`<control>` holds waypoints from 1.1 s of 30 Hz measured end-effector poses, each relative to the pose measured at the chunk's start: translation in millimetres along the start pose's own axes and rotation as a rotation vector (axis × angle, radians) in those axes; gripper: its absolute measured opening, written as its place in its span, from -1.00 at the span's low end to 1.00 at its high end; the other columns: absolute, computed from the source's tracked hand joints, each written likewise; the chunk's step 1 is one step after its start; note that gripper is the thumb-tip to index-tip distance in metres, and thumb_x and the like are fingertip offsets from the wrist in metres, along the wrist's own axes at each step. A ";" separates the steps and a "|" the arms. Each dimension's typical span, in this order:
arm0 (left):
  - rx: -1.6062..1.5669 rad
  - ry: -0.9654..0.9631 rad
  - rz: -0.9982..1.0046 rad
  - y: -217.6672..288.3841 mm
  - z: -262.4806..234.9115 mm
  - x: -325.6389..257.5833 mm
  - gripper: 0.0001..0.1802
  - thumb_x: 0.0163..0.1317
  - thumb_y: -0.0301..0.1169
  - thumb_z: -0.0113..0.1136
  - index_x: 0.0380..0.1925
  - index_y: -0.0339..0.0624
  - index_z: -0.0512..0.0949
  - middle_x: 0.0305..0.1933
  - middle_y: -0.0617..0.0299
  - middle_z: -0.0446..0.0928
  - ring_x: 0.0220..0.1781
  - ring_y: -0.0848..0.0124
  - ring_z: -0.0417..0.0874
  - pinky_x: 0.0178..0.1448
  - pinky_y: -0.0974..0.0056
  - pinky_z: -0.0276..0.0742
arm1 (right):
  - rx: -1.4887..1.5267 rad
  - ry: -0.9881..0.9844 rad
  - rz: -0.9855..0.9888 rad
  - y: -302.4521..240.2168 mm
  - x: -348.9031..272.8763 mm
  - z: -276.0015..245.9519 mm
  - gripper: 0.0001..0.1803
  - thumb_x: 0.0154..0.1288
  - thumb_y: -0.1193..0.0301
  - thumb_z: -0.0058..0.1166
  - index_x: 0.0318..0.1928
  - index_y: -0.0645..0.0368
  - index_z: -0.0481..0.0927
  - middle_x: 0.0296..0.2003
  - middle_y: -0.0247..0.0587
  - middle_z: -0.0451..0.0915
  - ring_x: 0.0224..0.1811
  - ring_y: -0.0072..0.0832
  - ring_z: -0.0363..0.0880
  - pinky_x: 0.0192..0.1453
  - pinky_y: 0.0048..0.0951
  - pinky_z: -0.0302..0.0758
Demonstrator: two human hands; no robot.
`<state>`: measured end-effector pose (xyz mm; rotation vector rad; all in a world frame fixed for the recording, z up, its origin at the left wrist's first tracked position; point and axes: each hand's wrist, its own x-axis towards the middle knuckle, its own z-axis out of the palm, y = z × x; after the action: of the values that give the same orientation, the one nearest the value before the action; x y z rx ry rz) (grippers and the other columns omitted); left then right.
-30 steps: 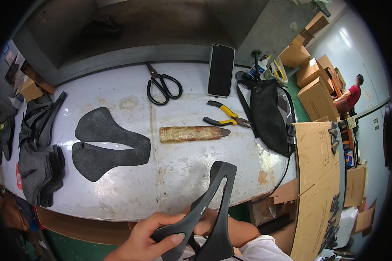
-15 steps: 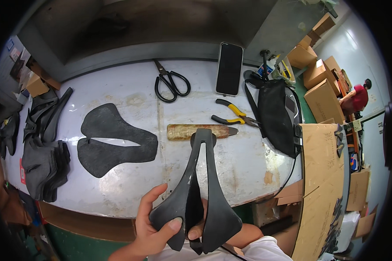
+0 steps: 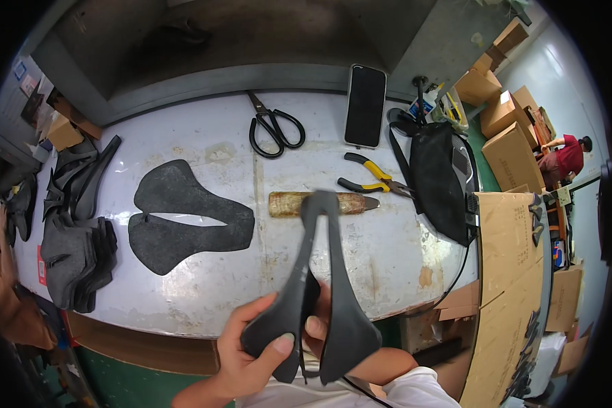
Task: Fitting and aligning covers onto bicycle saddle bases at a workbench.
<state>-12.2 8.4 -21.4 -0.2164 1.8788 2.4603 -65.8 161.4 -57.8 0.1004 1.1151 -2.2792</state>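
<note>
Upright in front of me is a black bicycle saddle shell (image 3: 352, 330) with a long slot down its middle, its narrow nose pointing away over the table. My left hand (image 3: 248, 353) is closed on its left wing, thumb on top and fingers behind. Through the slot show parts of my right hand (image 3: 315, 328), which grips the shell from behind; most of that hand is hidden. Beyond the nose lies a knife-like tool with a tape-wrapped handle (image 3: 285, 205), partly covered by the shell. Left of it, a flat black saddle-shaped sheet (image 3: 177, 189) rests on the table.
Black-handled scissors (image 3: 277, 132), a phone (image 3: 365, 107) and yellow-black pliers (image 3: 374, 175) lie farther back. A black pouch (image 3: 435, 180) sits at right, beside cardboard (image 3: 506, 272). Stacked black sheets (image 3: 78, 262) occupy the left. Another person (image 3: 566, 158) is far right.
The shell has turned slightly in my hands and its rear end has risen a little. The whole view has shifted slightly, so the table things appear farther right.
</note>
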 end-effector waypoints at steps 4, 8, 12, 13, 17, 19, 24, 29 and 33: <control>-0.091 0.221 0.125 -2.3 9.5 15.1 -0.37 0.25 -0.51 0.22 0.29 -0.37 0.22 0.13 0.04 0.48 0.11 0.41 0.53 0.22 0.31 0.43 | 0.078 -0.233 0.163 41.3 -33.1 -15.7 -0.79 0.45 0.23 0.03 -0.27 0.09 0.47 -0.41 -0.37 0.50 -0.43 -0.64 0.45 -0.39 -0.55 0.36; -0.133 0.291 0.128 -7.0 14.5 21.1 -0.36 0.27 -0.50 0.18 0.32 -0.32 0.18 0.18 0.03 0.42 0.13 0.41 0.48 0.22 0.29 0.42 | 0.808 -0.493 0.469 34.4 -38.4 3.2 -0.53 0.50 0.07 -0.11 -0.54 0.04 0.38 -0.71 -0.47 0.29 -0.68 -0.62 0.23 -0.56 -0.50 0.14; -0.199 0.399 0.181 -1.2 23.4 23.7 -0.31 0.31 -0.41 0.11 0.37 -0.30 0.06 0.18 -0.01 0.41 0.13 0.37 0.49 0.20 0.28 0.42 | 0.701 -0.451 0.484 28.6 -35.8 4.1 -0.42 0.51 0.04 -0.13 -0.69 0.01 0.31 -0.81 -0.51 0.22 -0.77 -0.62 0.18 -0.61 -0.53 0.11; -0.174 0.411 0.192 -0.5 23.8 23.9 -0.30 0.30 -0.42 0.10 0.37 -0.30 0.05 0.19 -0.03 0.40 0.13 0.36 0.49 0.21 0.28 0.42 | 0.701 -0.451 0.486 26.1 -34.5 5.0 -0.42 0.51 0.04 -0.13 -0.69 0.01 0.31 -0.81 -0.51 0.22 -0.77 -0.62 0.18 -0.61 -0.53 0.11; -0.073 0.435 0.285 -3.4 23.1 21.3 -0.28 0.30 -0.43 0.07 0.38 -0.32 -0.02 0.21 -0.11 0.38 0.13 0.31 0.49 0.22 0.24 0.42 | 0.659 -0.432 0.541 21.4 -33.3 6.0 -0.42 0.49 0.06 -0.08 -0.71 0.00 0.29 -0.83 -0.51 0.20 -0.84 -0.64 0.18 -0.67 -0.55 0.10; -0.064 0.448 0.336 -4.8 25.4 19.3 -0.26 0.30 -0.41 0.07 0.38 -0.34 -0.03 0.22 -0.14 0.36 0.14 0.29 0.49 0.22 0.23 0.42 | 0.673 -0.439 0.563 20.2 -32.1 4.9 -0.42 0.49 0.08 -0.06 -0.71 0.01 0.29 -0.84 -0.51 0.20 -0.85 -0.64 0.19 -0.68 -0.55 0.10; 0.018 0.500 0.574 -11.9 26.1 18.1 -0.22 0.30 -0.28 0.05 0.41 -0.32 -0.06 0.32 -0.11 0.27 0.26 0.22 0.40 0.32 0.19 0.32 | 0.182 -0.089 0.319 23.5 -35.8 14.0 -0.54 0.43 0.11 0.07 -0.56 0.13 0.48 -0.78 -0.42 0.36 -0.82 -0.59 0.28 -0.67 -0.56 0.21; 0.021 0.541 0.350 -5.6 12.7 24.9 -0.27 0.30 -0.33 0.08 0.37 -0.37 0.02 0.29 -0.10 0.28 0.25 0.27 0.38 0.31 0.21 0.31 | -0.300 -0.231 -0.140 14.7 -30.1 -15.3 -0.69 0.36 0.23 0.17 -0.35 0.27 0.60 -0.64 -0.24 0.51 -0.69 -0.49 0.45 -0.59 -0.52 0.34; 0.011 0.523 0.304 -2.3 14.7 28.3 -0.30 0.32 -0.31 0.06 0.37 -0.36 0.08 0.32 -0.03 0.28 0.29 0.26 0.39 0.35 0.20 0.30 | -0.470 -0.288 -0.707 13.8 -28.5 1.3 -0.45 0.26 0.20 0.26 0.07 0.38 0.46 -0.04 0.22 0.40 -0.51 -0.39 0.56 -0.49 -0.46 0.44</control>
<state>-41.2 21.6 -23.6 -0.6810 2.2611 2.7953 -34.6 167.5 -57.6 -0.9060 1.6660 -2.3999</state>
